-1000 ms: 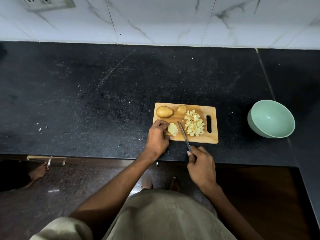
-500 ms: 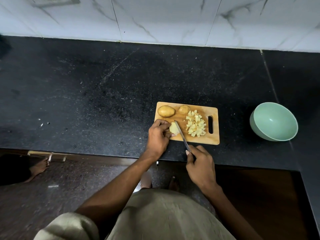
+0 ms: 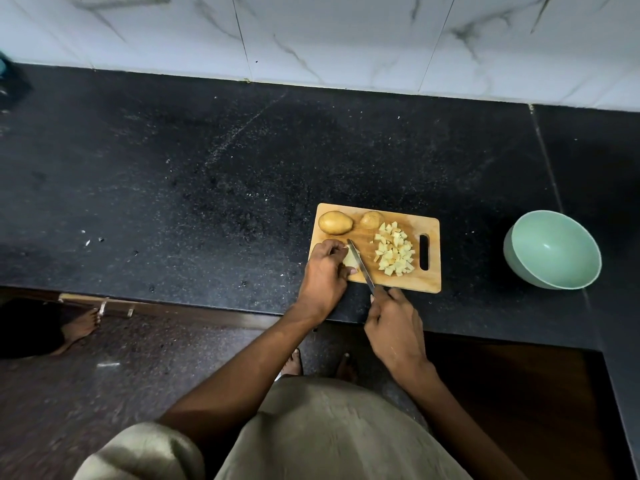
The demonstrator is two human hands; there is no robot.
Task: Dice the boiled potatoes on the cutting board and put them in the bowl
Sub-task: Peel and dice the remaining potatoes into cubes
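Board: rectangular wooden cutting board [image 3: 424,284] with slot handle, on black speckled stone tabletop [image 3: 207,188], near its front edge.
Left hand: left hand [image 3: 325,271] on board's near-left corner; curled fingers [image 3: 334,249] pinch a pale peeled potato piece [image 3: 350,259], mostly hidden beneath them.
Right hand: right hand [image 3: 393,327] grips the handle of a steel-bladed kitchen knife [image 3: 360,265]; blade lies against the piece's right side, just beside the left fingertips.
Diced: heap of pale yellow potato cubes [image 3: 394,249] right of the blade.
Whole: two brown unpeeled potatoes [image 3: 335,222] at the far edge.
Bowl: mint-green round bowl [image 3: 554,251], well apart to the right, nothing inside.
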